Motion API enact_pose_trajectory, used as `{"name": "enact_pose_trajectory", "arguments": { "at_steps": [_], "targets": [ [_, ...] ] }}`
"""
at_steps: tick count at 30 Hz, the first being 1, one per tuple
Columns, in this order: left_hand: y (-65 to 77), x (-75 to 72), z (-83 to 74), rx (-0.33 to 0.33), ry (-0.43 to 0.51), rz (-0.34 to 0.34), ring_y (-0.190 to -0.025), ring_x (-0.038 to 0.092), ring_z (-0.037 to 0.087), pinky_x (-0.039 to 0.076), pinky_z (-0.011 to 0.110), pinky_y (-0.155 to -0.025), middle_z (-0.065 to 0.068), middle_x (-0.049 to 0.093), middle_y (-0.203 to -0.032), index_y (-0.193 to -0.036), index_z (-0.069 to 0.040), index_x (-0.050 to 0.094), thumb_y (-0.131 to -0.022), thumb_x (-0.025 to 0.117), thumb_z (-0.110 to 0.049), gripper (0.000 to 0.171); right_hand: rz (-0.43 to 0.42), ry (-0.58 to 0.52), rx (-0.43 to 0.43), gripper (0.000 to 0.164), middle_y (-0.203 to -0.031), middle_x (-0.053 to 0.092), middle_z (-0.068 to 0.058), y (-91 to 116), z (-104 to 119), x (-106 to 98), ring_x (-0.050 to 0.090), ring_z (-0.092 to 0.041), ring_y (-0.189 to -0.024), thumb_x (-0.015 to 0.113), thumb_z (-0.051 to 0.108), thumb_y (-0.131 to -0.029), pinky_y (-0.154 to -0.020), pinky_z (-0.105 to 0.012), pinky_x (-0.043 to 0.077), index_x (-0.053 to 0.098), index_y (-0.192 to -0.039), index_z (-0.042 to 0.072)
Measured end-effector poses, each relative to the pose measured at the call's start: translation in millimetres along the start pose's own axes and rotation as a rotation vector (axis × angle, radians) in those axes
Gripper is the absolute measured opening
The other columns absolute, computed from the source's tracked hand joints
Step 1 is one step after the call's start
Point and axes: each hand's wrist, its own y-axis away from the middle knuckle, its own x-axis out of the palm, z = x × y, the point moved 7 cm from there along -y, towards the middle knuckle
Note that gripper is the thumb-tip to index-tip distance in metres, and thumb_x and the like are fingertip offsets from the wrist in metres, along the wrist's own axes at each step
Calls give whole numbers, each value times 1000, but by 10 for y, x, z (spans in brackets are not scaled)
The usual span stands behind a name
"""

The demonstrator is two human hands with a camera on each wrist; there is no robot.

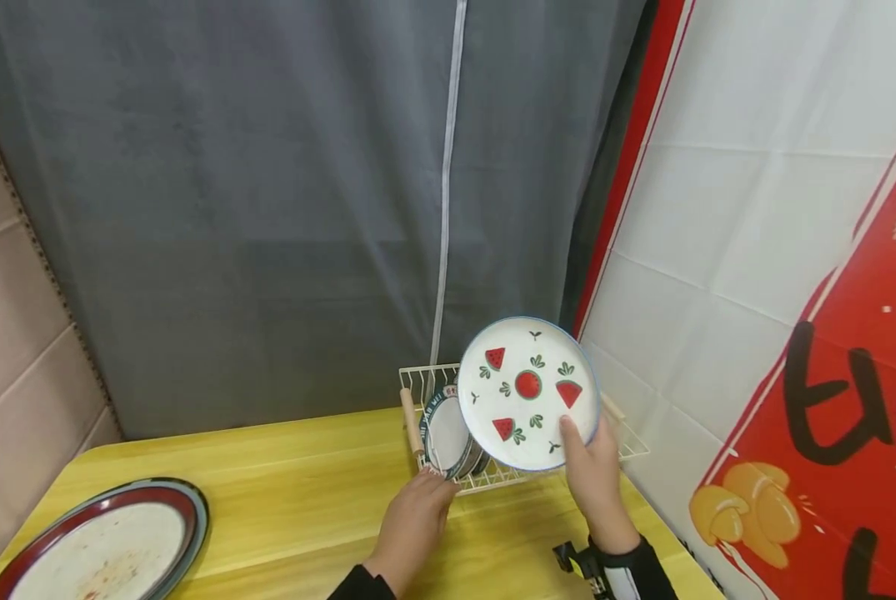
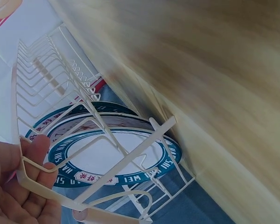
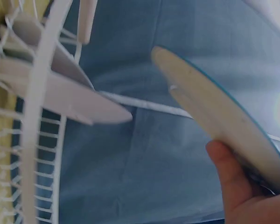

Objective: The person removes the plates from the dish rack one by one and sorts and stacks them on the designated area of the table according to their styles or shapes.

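My right hand (image 1: 596, 477) pinches the lower right edge of a round white plate (image 1: 526, 350) with a blue rim and a watermelon pattern, thumb on its front. The plate is raised over a cream wire dish rack (image 1: 428, 368), its patterned face towards me. In the right wrist view the plate (image 3: 214, 102) shows edge-on, apart from the rack. My left hand (image 1: 416, 518) grips the rack's near left corner, and in the left wrist view its fingers (image 2: 37, 151) curl round the wire. Several plates with green lettered rims (image 2: 112, 151) stand in the rack's left part.
At the table's front left lie stacked dishes (image 1: 106, 550), the top one white with a dark red rim and brownish stains. A grey curtain (image 1: 267, 208) hangs behind the yellow wooden table (image 1: 297, 483). A white and red printed wall sheet (image 1: 718, 292) borders the right side.
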Motion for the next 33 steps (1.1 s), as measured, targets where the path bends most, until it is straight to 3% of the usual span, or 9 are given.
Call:
{"name": "enact_pose_trajectory", "arguments": {
  "at_steps": [2, 5, 9, 15, 19, 22, 24, 28, 33],
  "targets": [
    [-1, 4, 9, -14, 19, 22, -110, 78, 18, 63, 43, -117, -3, 86, -106, -107, -13, 86, -101, 79, -1, 15, 32, -47, 24, 47, -146, 65, -36, 80, -42, 39, 58, 19, -107, 57, 4, -115, -94, -2, 50, 49, -159, -11],
    [13, 9, 41, -61, 88, 66, -116, 78, 21, 60, 46, -121, -2, 86, -111, -113, -12, 86, -104, 78, -5, 13, 67, -97, 50, 49, -146, 64, -37, 182, -108, 105, 60, 17, -107, 55, 2, -115, -93, -4, 53, 46, -161, -13],
    [53, -2, 141, -201, 290, 116, -128, 76, 31, 60, 55, -119, 6, 83, -125, -123, -8, 80, -109, 71, -12, 17, 101, -147, 106, 53, -143, 64, -39, 287, -205, 196, 65, 13, -102, 56, 0, -114, -91, -7, 57, 42, -163, -16],
    [154, -71, 264, -387, 648, 35, -154, 59, 48, 49, 69, -127, 24, 65, -162, -157, 3, 60, -113, 51, -11, 47, 149, -167, 172, 56, -138, 68, -38, 415, -296, 302, 67, 12, -96, 58, 0, -113, -90, -8, 58, 40, -163, -18],
    [217, -138, 293, -438, 757, -42, -155, 57, 42, 51, 45, -130, 23, 60, -167, -167, 6, 45, -117, 43, -15, 53, 183, -250, 189, 55, -128, 76, -27, 491, -339, 383, 70, 8, -95, 58, -1, -112, -89, -11, 61, 39, -161, -22],
    [254, -200, 326, -466, 809, -95, -147, 62, 23, 50, 22, -122, 22, 61, -164, -169, 7, 37, -121, 39, -21, 55, 222, -312, 203, 55, -129, 77, -17, 557, -374, 471, 71, 6, -100, 57, -2, -113, -93, -12, 61, 39, -160, -22],
    [270, -239, 355, -482, 863, -136, -139, 62, 8, 49, 15, -117, 23, 62, -159, -169, 7, 34, -122, 36, -23, 55, 253, -330, 227, 56, -132, 76, -14, 598, -414, 531, 70, 7, -103, 57, 0, -113, -95, -11, 60, 38, -162, -21],
    [312, -288, 423, -532, 978, -193, -116, 64, -7, 57, 14, -101, 23, 66, -142, -164, 7, 35, -124, 32, -23, 50, 298, -374, 292, 57, -127, 78, -9, 691, -506, 649, 71, 5, -102, 58, 1, -112, -96, -12, 59, 39, -161, -20],
    [373, -318, 470, -615, 1036, -206, -97, 71, -3, 64, 19, -89, 25, 72, -126, -159, 11, 40, -122, 40, -17, 46, 339, -474, 331, 57, -116, 79, 3, 809, -577, 772, 75, 0, -100, 57, -2, -111, -96, -16, 62, 37, -160, -22]
  ]
}}
